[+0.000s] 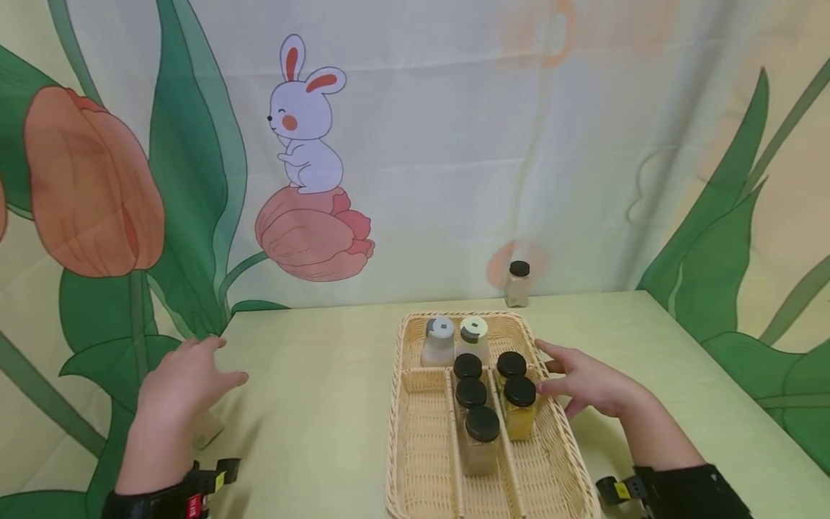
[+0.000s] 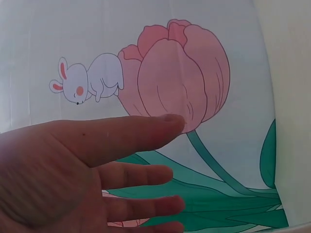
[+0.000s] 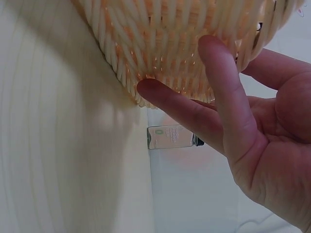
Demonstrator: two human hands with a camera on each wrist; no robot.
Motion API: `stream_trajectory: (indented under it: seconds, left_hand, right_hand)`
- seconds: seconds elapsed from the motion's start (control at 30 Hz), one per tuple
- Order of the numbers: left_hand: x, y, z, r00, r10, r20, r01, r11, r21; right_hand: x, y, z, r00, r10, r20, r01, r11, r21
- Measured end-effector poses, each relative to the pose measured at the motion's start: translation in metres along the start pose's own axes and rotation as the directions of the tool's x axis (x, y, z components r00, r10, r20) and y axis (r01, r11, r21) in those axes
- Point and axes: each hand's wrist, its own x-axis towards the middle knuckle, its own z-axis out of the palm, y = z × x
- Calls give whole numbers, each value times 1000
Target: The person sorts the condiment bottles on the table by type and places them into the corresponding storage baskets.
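A wicker basket [image 1: 423, 432] with dividers stands on the table. My right hand [image 1: 593, 382] grips its right side, thumb over the rim and other fingertips along the outer wall, as the right wrist view shows. Two white-topped shakers [image 1: 439, 344] stand in the back compartment. Three black-lidded jars [image 1: 480, 450] line the middle lane, and two more, one a yellow spice jar [image 1: 520, 414], stand in the right lane beside my thumb. Over the table's left side my left hand [image 1: 188, 375] hovers, fingers spread and holding nothing. A small pale object [image 1: 207, 430] shows partly behind my left wrist.
Behind the basket, a black-capped glass jar [image 1: 517, 287] stands at the table's back edge. A printed curtain [image 1: 428, 180] with tulips and a rabbit hangs right behind the table [image 1: 318, 404].
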Motion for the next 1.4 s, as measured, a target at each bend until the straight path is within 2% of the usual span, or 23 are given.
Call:
stream_trajectory:
  seconds: [0.1, 0.27, 0.47, 0.7, 0.97, 1.23, 1.4]
  left_hand:
    - [0, -7, 0, 999, -7, 48, 7, 1000, 1]
    - [1, -17, -1, 996, -6, 93, 7, 1000, -7]
    - [4, -31, -5, 985, 10, 172, -6, 1000, -21]
    - [7, -41, -6, 975, -9, 222, 14, 1000, -19]
    - [8, -46, -5, 968, 7, 253, 0, 1000, -28]
    - [8, -45, -2, 976, 25, 217, -18, 999, -33]
    - [10, -51, 1, 975, 3, 221, 8, 999, -49]
  right_hand:
    - [0, -1, 0, 1000, 3, 0, -3, 1000, 7]
    - [-1, -2, 0, 1000, 7, -1, -7, 1000, 11]
    - [0, -2, 1, 1000, 3, -3, -3, 1000, -11]
    - [0, -2, 1, 1000, 11, -4, -11, 1000, 2]
    - [1, 1, 0, 1000, 9, 1, -9, 1000, 9]
    - [1, 0, -1, 1000, 5, 4, -5, 1000, 16]
    - [1, 0, 0, 1000, 6, 0, -6, 1000, 8]
